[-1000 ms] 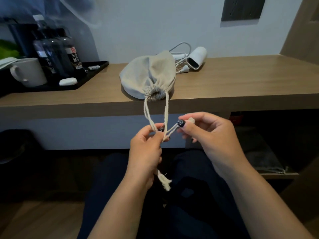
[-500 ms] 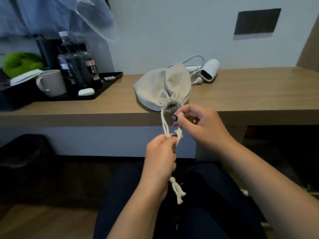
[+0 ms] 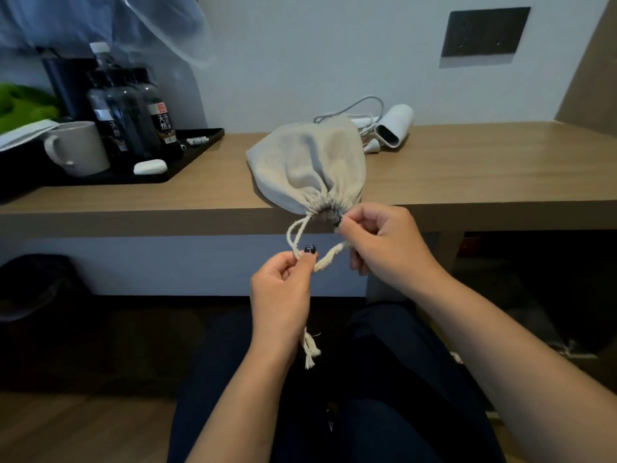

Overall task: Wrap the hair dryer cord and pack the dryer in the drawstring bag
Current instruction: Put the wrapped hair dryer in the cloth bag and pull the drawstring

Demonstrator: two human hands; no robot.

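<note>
A beige drawstring bag (image 3: 305, 165) lies on the wooden desk (image 3: 467, 175), its gathered mouth over the front edge and drawn tight. My left hand (image 3: 282, 289) grips the cream drawstring (image 3: 329, 257) below the desk edge; the frayed cord ends hang under that fist. My right hand (image 3: 384, 243) pinches at the bag's gathered mouth and also holds the cord. A white hair dryer (image 3: 394, 130) lies on the desk behind the bag, with its white cord (image 3: 350, 110) loose beside it against the wall.
A black tray (image 3: 180, 162) at the left of the desk holds a white mug (image 3: 78, 148), dark bottles (image 3: 133, 111) and a small white case (image 3: 150, 167). A dark wall panel (image 3: 485, 31) is above the desk. My dark-trousered legs fill the space below.
My right hand has moved up from the cord to the bag's gathered mouth. My left hand keeps its grip on the drawstring and has shifted slightly left. The view has tilted.
</note>
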